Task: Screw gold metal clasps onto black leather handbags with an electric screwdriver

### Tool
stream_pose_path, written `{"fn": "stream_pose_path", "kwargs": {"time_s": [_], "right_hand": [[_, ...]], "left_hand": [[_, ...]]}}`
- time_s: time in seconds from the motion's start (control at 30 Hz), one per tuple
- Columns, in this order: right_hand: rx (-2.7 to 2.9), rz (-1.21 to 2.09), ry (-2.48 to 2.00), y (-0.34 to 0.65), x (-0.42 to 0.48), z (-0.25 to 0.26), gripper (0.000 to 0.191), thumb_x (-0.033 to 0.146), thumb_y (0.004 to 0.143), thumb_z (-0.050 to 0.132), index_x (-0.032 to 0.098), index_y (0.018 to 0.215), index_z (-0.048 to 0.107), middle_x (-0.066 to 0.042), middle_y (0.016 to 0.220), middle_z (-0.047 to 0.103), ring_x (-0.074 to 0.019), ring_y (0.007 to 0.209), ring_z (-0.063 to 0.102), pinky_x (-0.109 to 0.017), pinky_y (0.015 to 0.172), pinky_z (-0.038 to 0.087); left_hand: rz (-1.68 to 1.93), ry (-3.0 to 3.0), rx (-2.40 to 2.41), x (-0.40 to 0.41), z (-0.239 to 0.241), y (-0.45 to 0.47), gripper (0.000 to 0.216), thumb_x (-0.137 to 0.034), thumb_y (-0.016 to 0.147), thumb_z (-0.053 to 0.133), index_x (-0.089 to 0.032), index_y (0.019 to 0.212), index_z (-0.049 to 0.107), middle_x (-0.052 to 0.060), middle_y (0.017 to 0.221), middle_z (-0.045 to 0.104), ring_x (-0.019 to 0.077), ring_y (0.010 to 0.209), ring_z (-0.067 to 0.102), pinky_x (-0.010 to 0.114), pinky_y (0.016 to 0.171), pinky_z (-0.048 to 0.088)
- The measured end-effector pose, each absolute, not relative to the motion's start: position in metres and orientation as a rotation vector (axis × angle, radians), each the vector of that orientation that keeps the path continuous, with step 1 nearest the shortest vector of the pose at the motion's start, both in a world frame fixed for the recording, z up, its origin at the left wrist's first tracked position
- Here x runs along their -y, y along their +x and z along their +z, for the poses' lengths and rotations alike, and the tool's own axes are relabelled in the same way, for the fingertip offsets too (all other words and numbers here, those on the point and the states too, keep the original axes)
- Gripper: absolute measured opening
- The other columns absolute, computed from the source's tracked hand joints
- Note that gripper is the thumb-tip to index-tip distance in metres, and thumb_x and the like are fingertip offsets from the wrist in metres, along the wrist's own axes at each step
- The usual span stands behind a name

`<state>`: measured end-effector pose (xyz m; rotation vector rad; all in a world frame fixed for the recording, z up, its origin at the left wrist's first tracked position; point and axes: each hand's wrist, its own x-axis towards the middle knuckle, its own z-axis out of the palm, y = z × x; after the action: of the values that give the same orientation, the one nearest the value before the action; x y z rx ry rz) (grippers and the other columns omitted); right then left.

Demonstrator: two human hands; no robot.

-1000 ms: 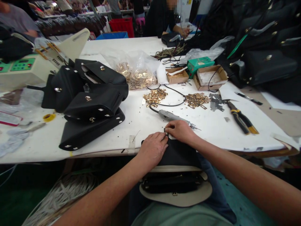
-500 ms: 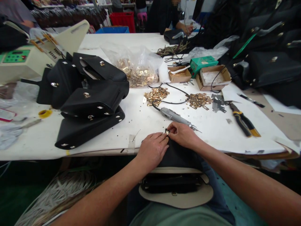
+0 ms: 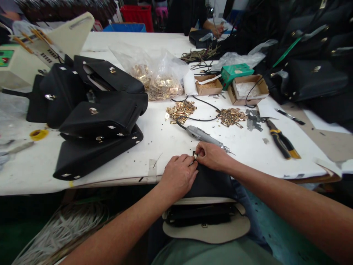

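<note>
A black handbag point(image 3: 212, 184) lies across my lap against the table edge, its pale-lined flap point(image 3: 220, 232) folded open toward me. My left hand point(image 3: 180, 175) rests on the bag's far end, its fingers bent and pressed onto it. Thumb and fingertips of my right hand point(image 3: 211, 155) pinch a small metal fitting point(image 3: 195, 156) at that same end. The fingertips of both hands nearly meet there and hide part of the fitting. Just beyond them lies a grey electric screwdriver point(image 3: 205, 136), its bit pointing right.
Several black handbags point(image 3: 102, 114) are stacked at left. Piles of gold metal plates point(image 3: 182, 110) and clasp pieces point(image 3: 231, 117), grey plates point(image 3: 254, 120) and pliers point(image 3: 281, 140) lie ahead. Behind are plastic bags of fittings point(image 3: 165, 84) and cardboard boxes point(image 3: 249, 90). A co-worker's hand point(image 3: 217, 30) shows across the table.
The view has tilted and shifted slightly, so the table's things sit a little further left and mostly higher. Both hands keep nearly the same position at the bag's end.
</note>
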<state>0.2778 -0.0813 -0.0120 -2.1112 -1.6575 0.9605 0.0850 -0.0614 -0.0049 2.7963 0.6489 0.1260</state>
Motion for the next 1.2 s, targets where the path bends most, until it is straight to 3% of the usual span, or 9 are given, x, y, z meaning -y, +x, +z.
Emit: {"fn": "stream_pose_path", "kwargs": {"time_s": [0.23,0.43,0.7,1.2], "right_hand": [[1.673,1.004,-2.100,0.279,0.081,-0.012,0.012,0.019,0.075,0.068,0.021,0.087,0.066,-0.004,0.076,0.069,-0.0178,0.064,0.059,-0.032,0.058,0.038],[1.659,1.098,-2.066,0.281,0.079,-0.004,0.021,0.038,0.080,0.070,0.019,0.090,0.068,-0.004,0.081,0.069,-0.0177,0.071,0.061,-0.030,0.062,0.041],[1.617,1.099,-2.017,0.281,0.087,-0.012,0.019,0.019,0.075,0.065,0.019,0.094,0.065,0.000,0.075,0.068,-0.0154,0.065,0.059,-0.029,0.060,0.041],[1.706,0.965,-2.127,0.276,0.086,-0.009,0.016,0.032,0.083,0.069,0.021,0.093,0.066,0.000,0.079,0.070,-0.0160,0.068,0.059,-0.029,0.059,0.035]], "left_hand": [[0.251,2.741,-0.629,0.064,-0.014,0.078,0.028,-0.025,0.097,0.057,-0.020,0.123,0.063,0.009,0.128,0.066,0.0257,0.122,0.056,0.044,0.100,0.048],[0.265,2.720,-0.588,0.061,-0.015,0.075,0.029,-0.026,0.096,0.059,-0.021,0.124,0.064,0.008,0.122,0.069,0.0253,0.122,0.057,0.043,0.102,0.049],[0.191,2.791,-0.590,0.062,-0.007,0.077,0.024,-0.026,0.096,0.058,-0.022,0.119,0.064,0.008,0.124,0.067,0.0266,0.120,0.057,0.043,0.096,0.050],[0.129,2.787,-0.598,0.062,-0.004,0.079,0.021,-0.027,0.096,0.058,-0.021,0.115,0.065,0.007,0.120,0.066,0.0267,0.116,0.056,0.042,0.091,0.050]]}}
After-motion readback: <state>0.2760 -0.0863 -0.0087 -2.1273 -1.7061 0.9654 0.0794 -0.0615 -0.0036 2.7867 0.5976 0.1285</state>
